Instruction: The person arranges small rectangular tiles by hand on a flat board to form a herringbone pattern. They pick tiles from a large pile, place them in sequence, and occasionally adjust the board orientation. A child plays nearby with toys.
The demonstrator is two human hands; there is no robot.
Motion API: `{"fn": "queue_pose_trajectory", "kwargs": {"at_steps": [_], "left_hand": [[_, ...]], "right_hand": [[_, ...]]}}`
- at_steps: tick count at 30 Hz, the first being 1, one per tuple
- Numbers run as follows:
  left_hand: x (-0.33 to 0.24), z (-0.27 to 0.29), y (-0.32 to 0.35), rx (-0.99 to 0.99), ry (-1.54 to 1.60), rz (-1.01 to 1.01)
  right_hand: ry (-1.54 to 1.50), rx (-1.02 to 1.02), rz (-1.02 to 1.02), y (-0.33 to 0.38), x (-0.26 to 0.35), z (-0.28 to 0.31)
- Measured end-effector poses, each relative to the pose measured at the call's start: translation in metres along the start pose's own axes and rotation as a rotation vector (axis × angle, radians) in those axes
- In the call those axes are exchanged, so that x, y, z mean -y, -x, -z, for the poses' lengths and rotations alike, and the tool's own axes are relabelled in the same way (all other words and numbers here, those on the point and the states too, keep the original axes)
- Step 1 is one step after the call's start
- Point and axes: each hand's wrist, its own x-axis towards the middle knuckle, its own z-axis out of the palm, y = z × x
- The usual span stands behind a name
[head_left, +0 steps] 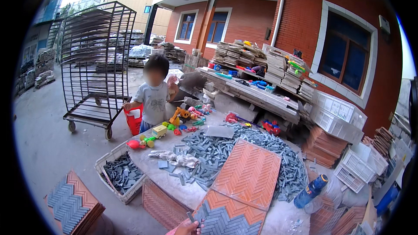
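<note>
At the bottom edge of the head view, around six o'clock, work goes on at a round grey surface:

- Behind it, from twelve to three o'clock, stands a red brick building; a tall black wire rack on wheels is at ten o'clock, with a small person in a pale shirt just right of it, among bright plastic toys.
- A wide heap of small grey rectangular tiles covers the middle of the surface.
- Two orange herringbone-patterned trays lie across that heap; the nearer orange tray is half filled with grey tiles, its long axis running from six toward one o'clock.
- A blue plastic bottle lies at four o'clock.
- Only one hand shows, and I cannot tell which; its fingers pinch one small grey tile piece, touching the nearer tray's left corner. The tray's unfilled part lies toward one o'clock from them.
</note>
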Motion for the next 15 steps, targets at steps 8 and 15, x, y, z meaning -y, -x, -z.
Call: {"fn": "queue_pose_trajectory", "kwargs": {"at_steps": [8,15], "left_hand": [[-0.004,-0.001,0.008,0.118,-0.144,-0.005],[-0.022,0.006,0.006,0.050,-0.241,0.032]], "right_hand": [[-0.034,0.001,-0.011,-0.001,0.005,-0.001],[-0.037,-0.182,0.114,-0.021,0.011,0.027]]}}
